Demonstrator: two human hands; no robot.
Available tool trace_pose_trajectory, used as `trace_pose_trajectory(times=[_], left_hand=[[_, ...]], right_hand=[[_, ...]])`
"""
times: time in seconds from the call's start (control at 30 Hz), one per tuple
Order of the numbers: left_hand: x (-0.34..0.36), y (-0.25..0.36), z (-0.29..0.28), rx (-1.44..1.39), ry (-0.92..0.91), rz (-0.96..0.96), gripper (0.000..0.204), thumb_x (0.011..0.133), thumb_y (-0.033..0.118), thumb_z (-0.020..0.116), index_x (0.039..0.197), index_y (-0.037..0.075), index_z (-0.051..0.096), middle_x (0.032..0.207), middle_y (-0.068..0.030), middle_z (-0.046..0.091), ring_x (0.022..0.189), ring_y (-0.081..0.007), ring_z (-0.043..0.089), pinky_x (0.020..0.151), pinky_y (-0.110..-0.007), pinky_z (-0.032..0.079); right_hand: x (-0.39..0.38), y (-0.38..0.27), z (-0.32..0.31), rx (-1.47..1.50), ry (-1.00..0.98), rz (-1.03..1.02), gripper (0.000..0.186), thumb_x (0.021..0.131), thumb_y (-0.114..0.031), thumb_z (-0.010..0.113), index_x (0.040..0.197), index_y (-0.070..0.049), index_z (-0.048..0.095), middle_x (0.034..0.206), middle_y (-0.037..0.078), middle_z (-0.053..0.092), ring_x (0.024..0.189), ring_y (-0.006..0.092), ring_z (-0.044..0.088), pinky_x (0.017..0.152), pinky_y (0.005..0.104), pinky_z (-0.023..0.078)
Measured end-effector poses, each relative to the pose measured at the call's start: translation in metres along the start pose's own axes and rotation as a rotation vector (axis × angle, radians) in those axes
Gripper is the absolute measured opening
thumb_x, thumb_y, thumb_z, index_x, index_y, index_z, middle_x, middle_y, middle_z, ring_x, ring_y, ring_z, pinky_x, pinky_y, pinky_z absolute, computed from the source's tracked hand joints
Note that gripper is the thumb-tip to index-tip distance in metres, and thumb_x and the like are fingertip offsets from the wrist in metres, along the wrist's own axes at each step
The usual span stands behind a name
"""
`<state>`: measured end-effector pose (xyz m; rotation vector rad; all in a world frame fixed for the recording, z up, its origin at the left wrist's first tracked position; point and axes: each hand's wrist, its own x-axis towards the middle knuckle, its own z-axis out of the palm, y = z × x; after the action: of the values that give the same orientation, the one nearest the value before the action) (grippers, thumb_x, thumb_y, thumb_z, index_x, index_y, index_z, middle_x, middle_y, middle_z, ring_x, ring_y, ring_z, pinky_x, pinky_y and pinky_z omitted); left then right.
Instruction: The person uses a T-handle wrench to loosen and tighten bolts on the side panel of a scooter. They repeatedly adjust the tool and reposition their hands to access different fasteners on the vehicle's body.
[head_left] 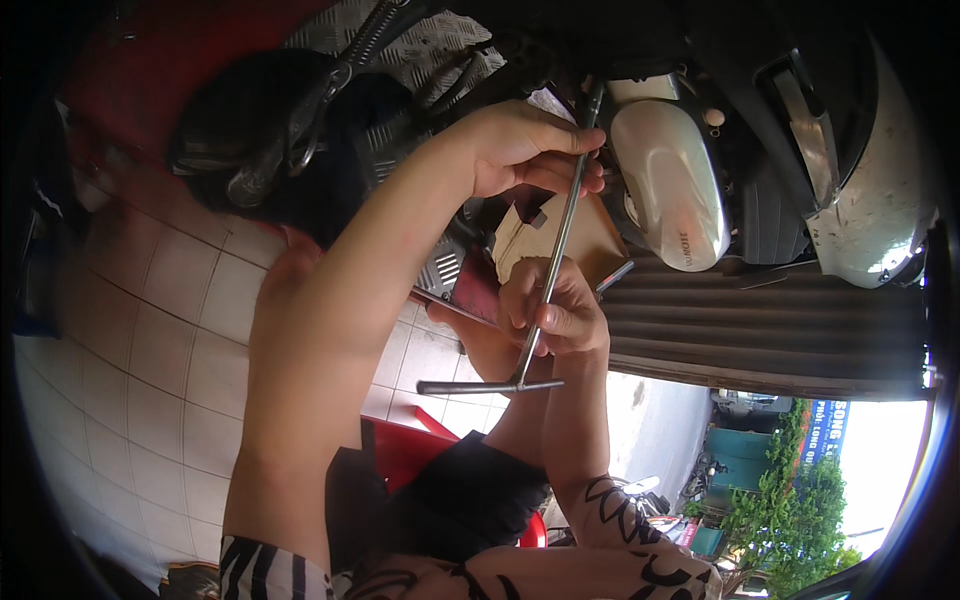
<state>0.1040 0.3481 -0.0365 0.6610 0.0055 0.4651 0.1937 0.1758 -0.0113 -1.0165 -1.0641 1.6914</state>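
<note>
A long steel T-handle wrench (567,240) slants from dark motorbike parts at the top down to its crossbar at the lower middle. My left hand (540,155) has its thumb and fingers closed on the upper shaft. Lower down, just above the crossbar, my right hand (550,312) grips the same shaft. The wrench's far tip sits among the machinery beside a pearly silver oval cover (670,180); whether it is seated on anything cannot be made out. Behind my hands lies tan cardboard (515,242) on a red and metal surface.
Black motorbike bodywork (750,60) fills the upper right. A dark padded object (230,120) with metal springs stands upper left by tread plate. A red stool (400,450) is under me on the tiled floor (170,380). A corrugated shutter (760,330) borders a street with trees and parked motorbikes.
</note>
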Motion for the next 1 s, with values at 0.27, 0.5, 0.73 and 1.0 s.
trace_pose_trajectory(times=[0.27, 0.5, 0.73, 1.0], left_hand=[[-0.005, 0.006, 0.004, 0.228, 0.171, 0.040, 0.039, 0.081, 0.030, 0.076, 0.097, -0.003, 0.066, 0.088, -0.0134, 0.069, 0.080, -0.0223, 0.070, 0.071, -0.029, 0.058], [-0.043, 0.024, 0.039, 0.804, 0.422, 0.321, 0.027, 0.084, 0.017, 0.073, 0.100, -0.004, 0.067, 0.085, -0.0115, 0.070, 0.077, -0.0180, 0.070, 0.065, -0.024, 0.055], [-0.167, -0.005, 0.167, 1.136, 0.723, 0.420, 0.026, 0.093, 0.014, 0.059, 0.115, 0.000, 0.063, 0.092, -0.0070, 0.064, 0.072, -0.0062, 0.056, 0.058, -0.019, 0.045], [-0.202, -0.083, 0.160, 1.537, 0.615, 0.137, 0.052, 0.091, 0.014, 0.061, 0.139, 0.003, 0.044, 0.059, -0.0059, 0.049, 0.049, -0.0123, 0.048, 0.048, -0.026, 0.037]], right_hand=[[0.006, 0.006, -0.008, -0.017, -0.168, -0.059, 0.025, 0.083, -0.017, 0.074, 0.082, 0.005, 0.060, 0.064, 0.006, 0.057, 0.046, 0.0089, 0.054, 0.039, 0.0201, 0.041], [0.005, -0.001, 0.009, 0.016, -0.054, -0.082, 0.025, 0.091, -0.019, 0.066, 0.081, 0.003, 0.060, 0.054, 0.003, 0.052, 0.039, 0.0074, 0.046, 0.035, 0.0203, 0.032], [0.026, 0.008, 0.018, 0.222, -0.120, -0.185, 0.022, 0.093, -0.019, 0.063, 0.086, 0.002, 0.061, 0.057, 0.002, 0.052, 0.043, 0.0055, 0.042, 0.040, 0.0196, 0.030], [0.033, -0.003, 0.041, 0.357, -0.169, -0.326, 0.020, 0.094, -0.020, 0.060, 0.089, -0.001, 0.058, 0.057, 0.000, 0.049, 0.045, 0.0048, 0.039, 0.044, 0.0206, 0.029]])
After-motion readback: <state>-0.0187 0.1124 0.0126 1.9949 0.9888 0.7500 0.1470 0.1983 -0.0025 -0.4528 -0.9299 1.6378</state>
